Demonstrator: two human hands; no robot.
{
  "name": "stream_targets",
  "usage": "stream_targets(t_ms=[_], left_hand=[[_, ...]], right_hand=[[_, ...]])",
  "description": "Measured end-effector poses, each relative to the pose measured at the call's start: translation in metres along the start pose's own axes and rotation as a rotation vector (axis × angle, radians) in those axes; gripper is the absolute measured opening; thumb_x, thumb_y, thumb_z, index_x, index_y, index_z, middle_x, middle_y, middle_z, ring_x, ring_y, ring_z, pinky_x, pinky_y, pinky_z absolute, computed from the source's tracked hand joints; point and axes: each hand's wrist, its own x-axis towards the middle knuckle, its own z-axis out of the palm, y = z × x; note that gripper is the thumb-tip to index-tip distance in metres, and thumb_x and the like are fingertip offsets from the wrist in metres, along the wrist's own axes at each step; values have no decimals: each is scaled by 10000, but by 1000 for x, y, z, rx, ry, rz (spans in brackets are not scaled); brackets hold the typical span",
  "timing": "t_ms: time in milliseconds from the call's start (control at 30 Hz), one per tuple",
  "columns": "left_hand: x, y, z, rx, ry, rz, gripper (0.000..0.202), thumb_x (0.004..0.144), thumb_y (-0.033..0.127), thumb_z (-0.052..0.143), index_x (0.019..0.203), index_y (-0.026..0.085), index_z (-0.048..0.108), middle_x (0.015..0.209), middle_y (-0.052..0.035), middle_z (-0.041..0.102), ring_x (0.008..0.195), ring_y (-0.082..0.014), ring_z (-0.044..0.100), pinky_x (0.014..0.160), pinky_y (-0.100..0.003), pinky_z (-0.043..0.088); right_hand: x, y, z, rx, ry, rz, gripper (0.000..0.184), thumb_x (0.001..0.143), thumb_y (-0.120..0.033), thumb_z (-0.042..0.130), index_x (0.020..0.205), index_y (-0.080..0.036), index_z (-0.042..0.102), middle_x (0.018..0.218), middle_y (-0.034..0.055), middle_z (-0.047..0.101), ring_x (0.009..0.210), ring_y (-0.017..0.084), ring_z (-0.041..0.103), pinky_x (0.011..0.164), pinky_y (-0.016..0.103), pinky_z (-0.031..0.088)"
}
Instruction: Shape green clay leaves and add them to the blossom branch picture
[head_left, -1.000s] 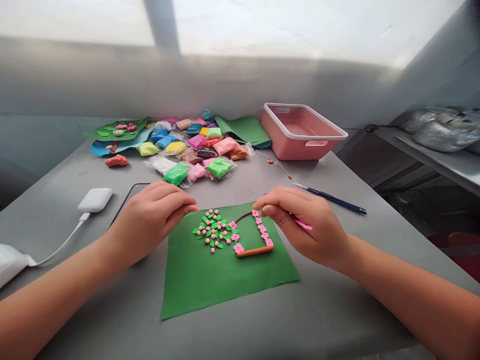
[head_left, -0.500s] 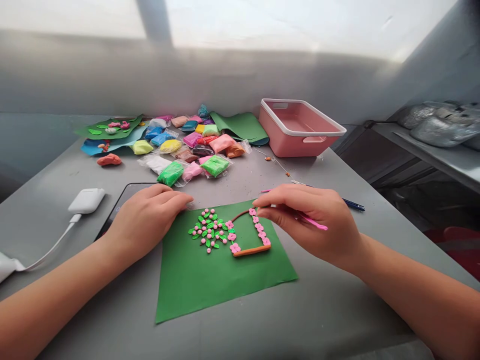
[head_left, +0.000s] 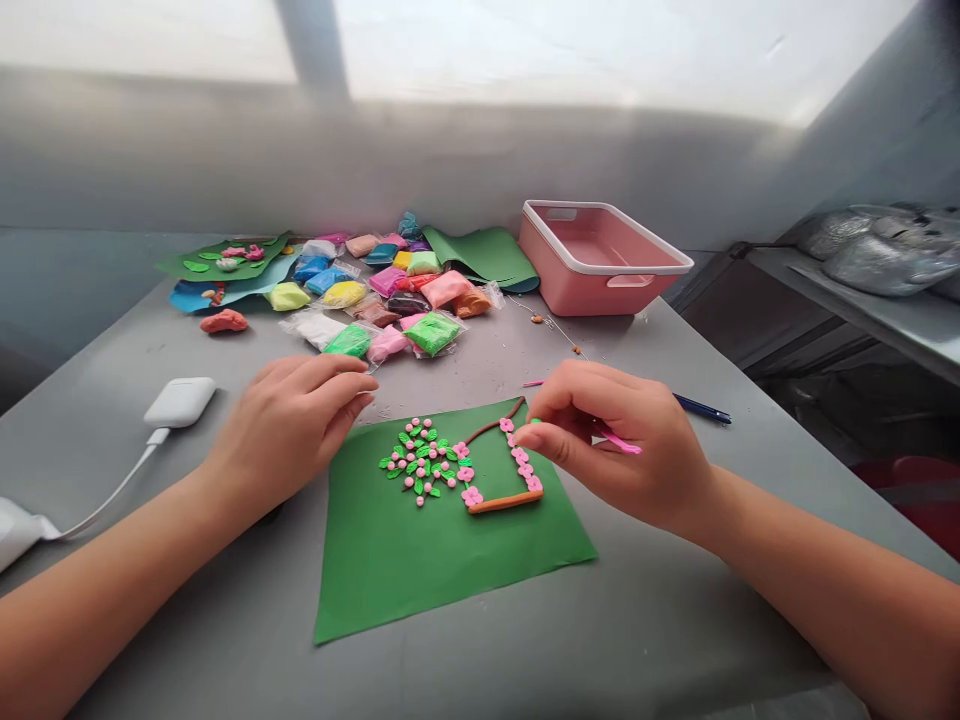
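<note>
My right hand [head_left: 630, 440] pinches a small green bit of clay [head_left: 535, 422] between thumb and forefinger, just above the right edge of the clay picture. A pink stick [head_left: 619, 441] lies tucked in the same hand, its middle hidden. My left hand [head_left: 300, 425] rests at the upper left corner of the green sheet [head_left: 405, 570], fingers loosely bent, with nothing seen in them. Stuck on the sheet are a cluster of green leaves [head_left: 421, 467] with pink balls, an orange-brown clay strip [head_left: 504, 502], pink clay flowers [head_left: 519, 455] and a thin brown clay strand [head_left: 484, 430].
Bagged clay packets [head_left: 433, 333] in many colours lie at the back, beside a pink basket [head_left: 600, 285]. A dark blue stick [head_left: 701, 408] is right of my right hand. On the left are a white case [head_left: 180, 402] with a cable and a reddish clay lump [head_left: 223, 321].
My right hand has drawn slightly right and tilted, uncovering the brown strand's upper end and the green bit. My left hand's fingers have bent more; the phone beside it no longer shows.
</note>
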Motion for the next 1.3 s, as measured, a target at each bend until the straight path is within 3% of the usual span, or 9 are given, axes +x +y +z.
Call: stream_targets(t_ms=[100,200,267,400,567,667,767,1167,1300], left_hand=[[2,11,-7,-152,92,-5,215,957,278,539,1032,198,724,1262,-141,665,1111,-304,658,965,-468,503],[-1,34,-20,-380,105,-109,164,950,249,548,1025,223,692,1264,-96,657,1162,-256,638,1006,-413,504],[-6,53,-29,-571,26,-201,146,940,263,563,1036,257,673,1253,-50,674,1175,-226,643,997,-361,530],[-11,78,-42,-975,-101,-414,218,900,297,603,1110,291,662,1201,-31,729,1118,-221,699,885,-294,614],[-5,79,-42,-1305,-263,-638,213,866,387,653,1043,282,707,1015,-51,789,895,-240,765,699,-297,660],[-5,76,-37,-1369,-287,-715,209,851,415,681,1003,277,720,1015,-54,789,873,-247,765,674,-302,659],[-7,75,-32,-1377,-296,-744,188,864,411,678,993,286,731,1022,-38,786,883,-232,761,688,-285,654],[-3,78,-30,-1419,-282,-720,91,837,319,725,898,255,745,944,-26,793,909,-206,760,819,-292,640],[-3,73,-31,-1351,-265,-713,101,795,339,759,833,248,743,837,-9,791,753,-182,748,694,-268,635]], right_hand=[[0,0,1,1,22,-22,115,972,-126,543,908,-177,625,715,2,616,604,97,508,571,213,449],[0,-1,1,24,26,-42,189,983,-160,549,805,-183,609,638,-21,574,569,90,493,547,206,439],[-1,-2,0,23,34,-59,177,949,-184,625,773,-184,606,625,-27,562,537,84,469,519,208,433],[-1,-8,-2,39,40,-134,98,925,-100,626,955,-184,669,790,31,689,643,112,606,602,230,528],[-3,-13,-3,62,56,-131,67,908,-129,666,887,-192,667,727,14,663,590,102,581,513,215,508],[-4,-11,-1,27,82,-103,127,927,-91,609,976,-189,674,813,38,681,665,116,627,568,226,535],[-4,-9,2,77,46,-111,138,948,-90,570,918,-185,666,757,32,679,660,125,619,599,243,537],[-5,-7,10,73,41,-119,92,905,-81,648,918,-170,667,768,40,701,664,115,646,604,210,571],[-6,-7,11,93,24,-128,82,921,-97,632,897,-166,669,735,37,705,656,122,655,619,226,577]])
